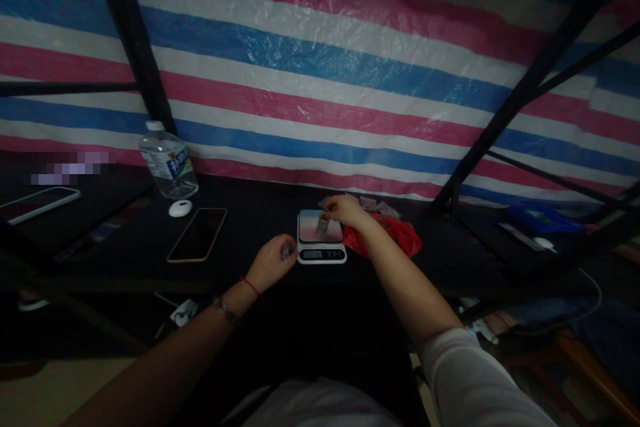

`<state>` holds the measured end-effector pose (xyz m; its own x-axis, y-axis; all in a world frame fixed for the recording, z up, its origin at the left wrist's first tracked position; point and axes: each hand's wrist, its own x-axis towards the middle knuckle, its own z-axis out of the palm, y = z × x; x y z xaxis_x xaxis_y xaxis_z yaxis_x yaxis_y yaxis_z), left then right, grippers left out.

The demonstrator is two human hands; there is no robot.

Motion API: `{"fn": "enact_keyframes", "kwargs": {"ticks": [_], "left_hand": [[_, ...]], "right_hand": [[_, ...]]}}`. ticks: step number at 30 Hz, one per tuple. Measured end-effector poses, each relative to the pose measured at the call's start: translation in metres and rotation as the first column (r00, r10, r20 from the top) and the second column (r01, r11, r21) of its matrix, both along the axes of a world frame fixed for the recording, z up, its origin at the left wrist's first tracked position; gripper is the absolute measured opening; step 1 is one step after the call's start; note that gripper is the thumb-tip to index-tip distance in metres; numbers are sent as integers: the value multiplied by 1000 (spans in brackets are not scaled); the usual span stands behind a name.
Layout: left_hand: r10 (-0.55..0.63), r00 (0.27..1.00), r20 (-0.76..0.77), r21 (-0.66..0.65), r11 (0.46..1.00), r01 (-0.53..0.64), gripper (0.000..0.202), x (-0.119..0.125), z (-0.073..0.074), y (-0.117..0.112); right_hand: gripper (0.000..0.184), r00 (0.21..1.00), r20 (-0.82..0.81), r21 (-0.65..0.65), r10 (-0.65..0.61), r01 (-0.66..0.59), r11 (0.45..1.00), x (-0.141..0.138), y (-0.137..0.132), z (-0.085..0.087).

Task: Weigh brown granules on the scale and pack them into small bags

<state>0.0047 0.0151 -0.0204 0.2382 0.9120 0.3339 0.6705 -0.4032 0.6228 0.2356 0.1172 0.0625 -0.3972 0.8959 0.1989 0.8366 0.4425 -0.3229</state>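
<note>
A small white kitchen scale (323, 254) with a lit display and a mirror-like plate stands on the black desk in front of me. On its plate is a small brownish object (323, 219), with its reflection below; its kind is too small to make out. My right hand (346, 211) reaches over the plate's far right corner, fingertips pinched at the top of that object. Whether they grip it or something smaller, I cannot tell. Left of the scale, my left hand (277, 259) is curled around a small clear plastic piece (287, 251), close to the scale's edge.
A red plastic bag (403, 237) lies under my right forearm, with several small clear packets (385, 209) behind it. To the left are a phone (198, 235), a white rounded case (180, 208) and a clear bottle (169, 161). Black frame posts (143, 60) stand before a striped sheet.
</note>
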Motion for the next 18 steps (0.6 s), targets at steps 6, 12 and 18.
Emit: {"fn": "enact_keyframes", "kwargs": {"ticks": [6,12,18], "left_hand": [[-15,1000,26,3,1000,15,15,-1,-3,2],[-22,1000,23,1,1000,22,13,0,0,0],[-16,1000,21,2,1000,16,13,0,2,-1]], "right_hand": [[24,996,18,-65,86,-85,994,-2,3,0],[28,993,17,-62,121,-120,991,-3,4,0],[21,993,-121,-24,-4,1,1000,17,-10,10]]}}
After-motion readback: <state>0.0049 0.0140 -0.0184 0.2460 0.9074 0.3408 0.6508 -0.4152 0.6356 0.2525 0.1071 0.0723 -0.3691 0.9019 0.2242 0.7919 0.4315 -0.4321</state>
